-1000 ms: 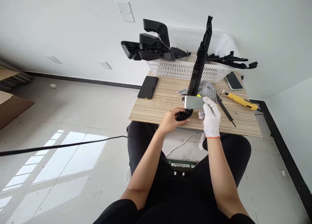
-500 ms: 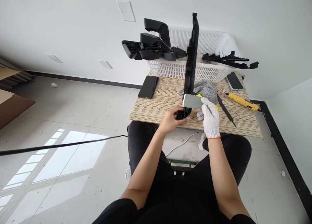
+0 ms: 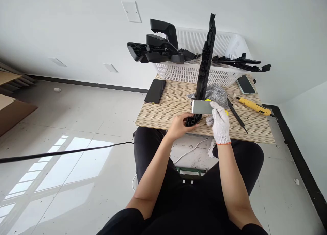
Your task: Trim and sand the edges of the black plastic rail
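Observation:
My bare left hand is closed around the lower end of a long black plastic trim piece, thumb and fingers on either side of its ribbed end. The piece stands up from the table and leans slightly right at the top. In a white knit glove, my right hand pinches one end of a flat grey rectangular piece with a white edge. That flat piece crosses in front of the trim, just above my left hand. Whether the two touch is unclear. Behind my right hand lies a crumpled grey cloth.
A white plastic basket holding black plastic parts stands at the table's back. On the striped table are a black phone, another phone, a yellow corded tool and a thin black tool.
The top of the black trim piece has swung to the right. Both hands keep their holds, and the flat grey piece has hardly shifted.

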The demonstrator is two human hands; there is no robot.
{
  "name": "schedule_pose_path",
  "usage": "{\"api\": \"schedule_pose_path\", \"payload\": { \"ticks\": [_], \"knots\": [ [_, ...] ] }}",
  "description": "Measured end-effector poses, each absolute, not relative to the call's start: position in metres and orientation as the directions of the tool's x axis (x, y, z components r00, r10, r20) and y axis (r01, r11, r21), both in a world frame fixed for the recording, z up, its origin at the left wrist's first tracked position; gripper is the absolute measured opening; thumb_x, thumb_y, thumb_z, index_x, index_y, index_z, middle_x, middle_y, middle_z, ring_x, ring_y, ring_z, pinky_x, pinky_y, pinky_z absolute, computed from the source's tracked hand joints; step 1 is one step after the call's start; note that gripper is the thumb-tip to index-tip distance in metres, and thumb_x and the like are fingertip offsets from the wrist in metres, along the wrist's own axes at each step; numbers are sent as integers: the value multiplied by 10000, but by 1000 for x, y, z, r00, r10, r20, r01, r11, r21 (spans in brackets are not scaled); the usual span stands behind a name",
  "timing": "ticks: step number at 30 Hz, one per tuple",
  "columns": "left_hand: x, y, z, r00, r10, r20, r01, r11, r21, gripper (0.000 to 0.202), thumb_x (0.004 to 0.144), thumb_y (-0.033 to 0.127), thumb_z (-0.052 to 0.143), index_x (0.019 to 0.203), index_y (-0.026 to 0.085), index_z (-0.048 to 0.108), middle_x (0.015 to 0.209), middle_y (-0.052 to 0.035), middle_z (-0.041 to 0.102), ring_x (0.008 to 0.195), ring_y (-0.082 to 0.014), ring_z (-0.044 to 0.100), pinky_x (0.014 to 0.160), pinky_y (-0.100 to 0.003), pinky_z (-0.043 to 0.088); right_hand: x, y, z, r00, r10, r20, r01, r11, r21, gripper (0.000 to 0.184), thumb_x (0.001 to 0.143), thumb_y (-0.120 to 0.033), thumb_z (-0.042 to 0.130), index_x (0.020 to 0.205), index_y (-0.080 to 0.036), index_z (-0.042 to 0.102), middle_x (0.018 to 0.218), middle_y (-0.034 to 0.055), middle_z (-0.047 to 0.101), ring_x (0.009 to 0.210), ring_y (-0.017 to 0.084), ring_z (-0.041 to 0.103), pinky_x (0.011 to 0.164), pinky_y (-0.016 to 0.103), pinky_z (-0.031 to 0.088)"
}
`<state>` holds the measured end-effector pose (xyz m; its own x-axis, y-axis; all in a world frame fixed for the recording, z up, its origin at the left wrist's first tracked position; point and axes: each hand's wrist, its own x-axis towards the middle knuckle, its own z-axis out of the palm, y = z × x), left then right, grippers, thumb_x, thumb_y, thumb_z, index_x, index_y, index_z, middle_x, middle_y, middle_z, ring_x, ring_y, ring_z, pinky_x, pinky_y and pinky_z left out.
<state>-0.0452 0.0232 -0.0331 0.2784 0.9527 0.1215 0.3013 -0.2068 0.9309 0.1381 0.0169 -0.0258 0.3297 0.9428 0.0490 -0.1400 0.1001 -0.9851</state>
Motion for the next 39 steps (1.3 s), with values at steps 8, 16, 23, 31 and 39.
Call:
{"api": "schedule_pose_path", "payload": {
  "ticks": [8,16,23,31,39],
  "knots": [
    [-45,24,-36,282,950,131,292,-215,932,403,756,351,829,1089,176,685,1160,-92,723,1051,-227,701,894,-351,585,138,18,-26,338,940,48,-143,101,-985,280,877,-381,622,1119,-281,722,876,0,719,515,67,569,415,177,461],
    [-45,24,-36,285,947,145,262,-222,939,386,759,321,827,1093,178,696,1163,-89,723,1063,-221,696,904,-346,582,139,19,-25,346,938,22,-171,86,-982,287,867,-395,632,1118,-290,723,924,1,724,503,59,563,389,171,435],
    [-45,24,-36,278,951,133,288,-214,933,404,755,349,830,1093,175,694,1149,-95,725,1053,-231,694,901,-353,575,139,19,-25,334,942,32,-156,89,-984,285,882,-383,617,1127,-281,722,953,6,726,503,56,564,396,176,439],
    [-45,24,-35,292,948,127,288,-213,934,398,771,338,816,1105,166,686,1172,-93,721,1066,-226,694,909,-343,574,142,23,-33,333,942,42,-141,94,-986,305,891,-397,612,1152,-275,713,967,18,730,507,56,562,406,182,437],
    [-45,24,-35,289,947,139,285,-223,932,396,768,343,816,1096,161,689,1155,-98,720,1056,-228,689,904,-349,567,142,22,-33,325,944,52,-123,97,-988,291,901,-413,596,1145,-298,708,973,5,702,516,55,558,405,186,425]
  ]
}}
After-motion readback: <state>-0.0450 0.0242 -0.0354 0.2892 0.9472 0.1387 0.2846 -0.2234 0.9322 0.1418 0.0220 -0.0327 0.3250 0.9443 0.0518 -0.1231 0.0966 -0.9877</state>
